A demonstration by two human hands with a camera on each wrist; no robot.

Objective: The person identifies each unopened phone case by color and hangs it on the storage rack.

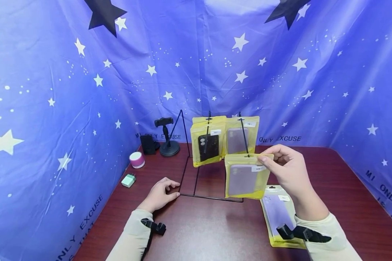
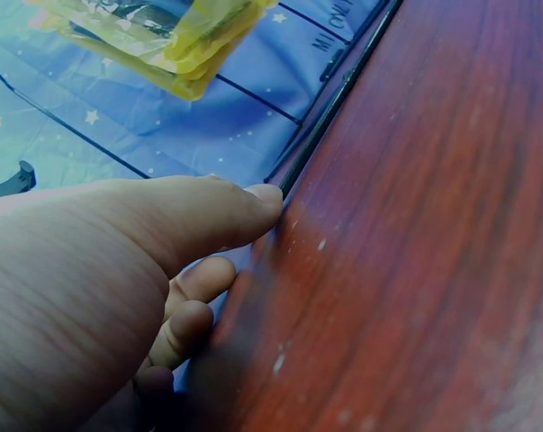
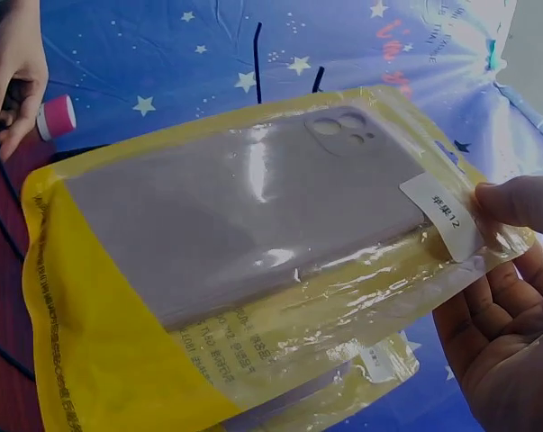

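Observation:
My right hand (image 1: 289, 166) pinches the top right corner of a yellow-edged clear bag (image 1: 245, 177) with a pale purple phone case (image 3: 244, 216) inside. In the head view the bag's top edge is at the front tip of a hook (image 1: 244, 136) on the black wire rack. A white label (image 3: 439, 211) sits near my right thumb. My left hand (image 1: 160, 194) grips the rack's front left base corner, its thumb tip against the base wire (image 2: 321, 121). On the rack hang a bagged black phone case (image 1: 209, 148) and, behind, another bagged purple case (image 1: 237, 140).
Another bagged purple case (image 1: 277, 214) lies on the table under my right forearm. Left of the rack stand a phone holder (image 1: 170, 148), a black stand (image 1: 148, 145), a pink-and-white cylinder (image 1: 137, 160) and a mint charger (image 1: 129, 180). Starry blue cloth (image 1: 196, 72) surrounds the table.

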